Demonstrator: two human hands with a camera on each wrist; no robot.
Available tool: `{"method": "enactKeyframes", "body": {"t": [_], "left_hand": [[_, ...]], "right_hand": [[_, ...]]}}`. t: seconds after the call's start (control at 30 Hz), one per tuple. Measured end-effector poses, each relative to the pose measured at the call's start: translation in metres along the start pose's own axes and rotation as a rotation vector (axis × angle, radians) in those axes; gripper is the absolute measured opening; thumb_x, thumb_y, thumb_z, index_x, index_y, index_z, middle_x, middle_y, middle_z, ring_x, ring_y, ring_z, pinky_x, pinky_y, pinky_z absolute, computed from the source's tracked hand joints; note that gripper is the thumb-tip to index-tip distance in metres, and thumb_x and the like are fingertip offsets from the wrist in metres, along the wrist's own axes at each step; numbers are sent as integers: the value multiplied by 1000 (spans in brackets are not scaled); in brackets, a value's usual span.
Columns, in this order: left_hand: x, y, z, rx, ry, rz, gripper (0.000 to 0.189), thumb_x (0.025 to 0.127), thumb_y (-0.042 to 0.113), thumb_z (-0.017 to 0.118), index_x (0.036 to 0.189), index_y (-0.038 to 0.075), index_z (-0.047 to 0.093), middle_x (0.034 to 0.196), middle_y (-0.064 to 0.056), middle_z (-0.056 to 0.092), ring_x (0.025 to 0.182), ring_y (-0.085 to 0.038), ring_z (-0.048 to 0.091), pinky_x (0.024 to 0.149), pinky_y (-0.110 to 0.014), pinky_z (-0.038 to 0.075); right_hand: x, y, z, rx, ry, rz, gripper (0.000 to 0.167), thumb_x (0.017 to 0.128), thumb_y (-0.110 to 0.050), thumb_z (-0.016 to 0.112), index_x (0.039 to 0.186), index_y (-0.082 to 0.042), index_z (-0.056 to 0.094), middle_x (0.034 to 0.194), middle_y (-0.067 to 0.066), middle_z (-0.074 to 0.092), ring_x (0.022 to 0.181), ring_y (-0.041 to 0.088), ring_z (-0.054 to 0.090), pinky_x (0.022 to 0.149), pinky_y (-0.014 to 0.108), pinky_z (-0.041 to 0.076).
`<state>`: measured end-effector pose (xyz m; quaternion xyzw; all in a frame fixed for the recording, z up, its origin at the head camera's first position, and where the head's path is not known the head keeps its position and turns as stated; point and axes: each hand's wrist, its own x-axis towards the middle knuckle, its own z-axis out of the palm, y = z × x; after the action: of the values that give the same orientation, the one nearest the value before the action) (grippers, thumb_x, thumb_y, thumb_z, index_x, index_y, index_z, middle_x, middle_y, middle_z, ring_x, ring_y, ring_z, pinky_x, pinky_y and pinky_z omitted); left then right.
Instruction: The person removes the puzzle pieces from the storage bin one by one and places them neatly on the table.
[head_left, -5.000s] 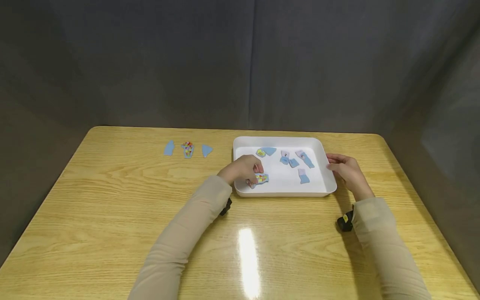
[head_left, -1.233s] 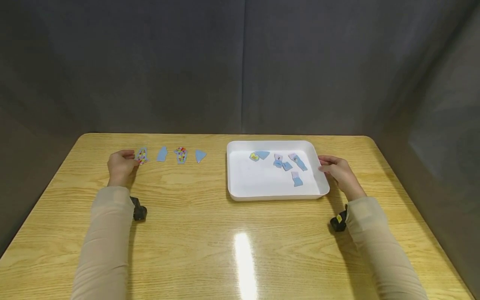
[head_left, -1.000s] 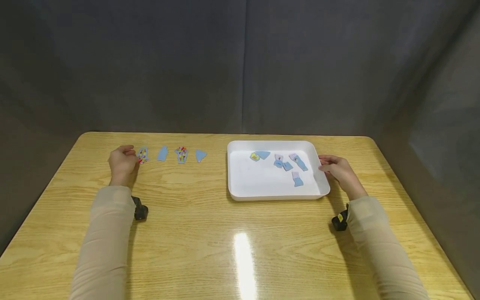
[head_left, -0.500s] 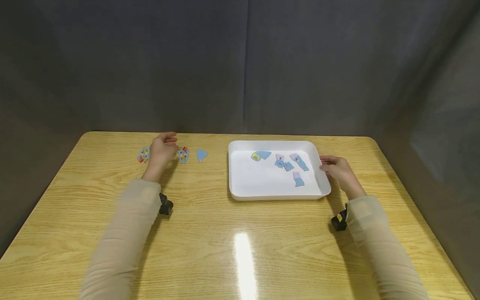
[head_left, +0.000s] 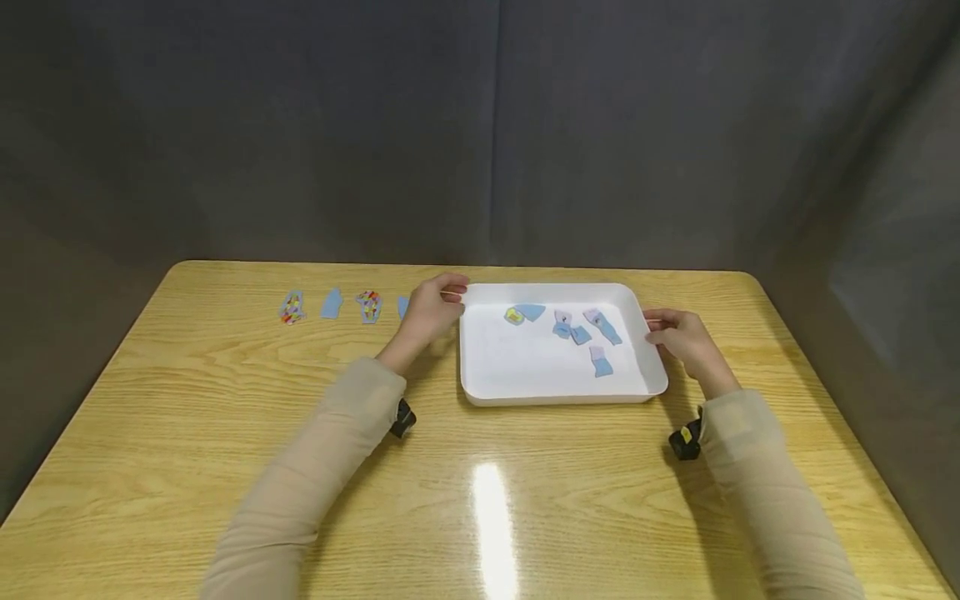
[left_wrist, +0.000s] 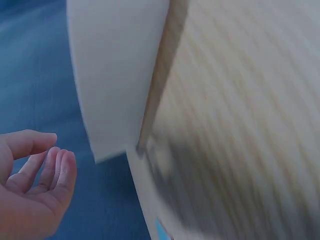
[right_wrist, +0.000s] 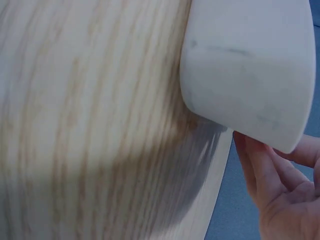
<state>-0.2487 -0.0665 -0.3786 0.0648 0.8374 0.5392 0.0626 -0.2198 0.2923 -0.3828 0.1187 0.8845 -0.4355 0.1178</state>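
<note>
A shallow white tray lies holding bluish pieces (some patterned), four more pieces lined up leftward.

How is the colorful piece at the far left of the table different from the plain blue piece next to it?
The colorful piece has red and yellow patches, while the plain blue piece shows just blue. The colorful piece is at the row's left end; the plain blue piece is second. Both lie on the wooden table.
</note>
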Motion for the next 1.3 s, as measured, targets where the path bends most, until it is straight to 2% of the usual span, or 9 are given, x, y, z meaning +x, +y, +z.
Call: {"method": "enactKeyframes", "body": {"t": [0.23, 0.5, 0.7, 0.83, 0.97, 1.13, 1.3], "left_hand": [[2, 8, 37, 79, -35, 7, 39, 87, -5, 56, 125, 2, 59, 124, -16, 62, 112, -29, 60, 95, -35, 52], [8, 6, 62, 90, -86, 0, 42, 83, -10, 53, 124, 0, 59, 118, -17, 64, 108, -30, 61, 91, -34, 54], [9, 2, 68, 104, -76, -5, 42, 80, -14, 53, 120, -2, 61, 111, -18, 66, 105, -29, 63, 87, -31, 55], [13, -4, 72, 131, -62, 18, 42, 79, -15, 54, 119, -4, 61, 112, -19, 66, 105, -29, 63, 89, -30, 54], [16, -9, 75, 163, -49, 28, 41, 79, -13, 58, 119, -4, 61, 115, -19, 65, 106, -29, 62, 92, -32, 53], [17, -10, 77, 193, -53, 21, 41, 80, -7, 64, 120, -5, 60, 114, -20, 64, 107, -30, 59, 94, -35, 51], [17, -12, 79, 225, -63, 25, 38, 82, -1, 66, 119, -4, 60, 113, -18, 64, 107, -28, 59, 95, -35, 50]], "right_hand": [[-7, 2, -2, -8, -36, -15, 52, 91, 1, 50, 141, 8, 38, 129, 26, 47, 88, 6, 51, 71, 13, 50], [-9, 6, -6, -10, -91, -14, 55, 89, 2, 49, 142, 10, 35, 120, 21, 50, 81, 2, 52, 70, 14, 52], [-13, 8, -6, 2, -146, -23, 56, 89, 2, 51, 141, 12, 33, 124, 25, 49, 84, 2, 53, 73, 15, 53], [-14, 8, -7, 10, -182, -33, 56, 91, 0, 50, 142, 11, 30, 132, 31, 45, 85, 1, 55, 76, 17, 54], [-14, 9, -9, -10, -213, -18, 56, 94, -6, 50, 144, 9, 29, 134, 30, 44, 88, 3, 56, 79, 20, 53], [-15, 13, -10, -31, -226, -13, 56, 96, -11, 50, 144, 9, 28, 133, 27, 44, 93, 6, 56, 84, 22, 52], [-14, 15, -8, -3, -204, -23, 56, 96, -9, 51, 144, 10, 29, 131, 26, 46, 89, 2, 54, 80, 17, 51]]}}
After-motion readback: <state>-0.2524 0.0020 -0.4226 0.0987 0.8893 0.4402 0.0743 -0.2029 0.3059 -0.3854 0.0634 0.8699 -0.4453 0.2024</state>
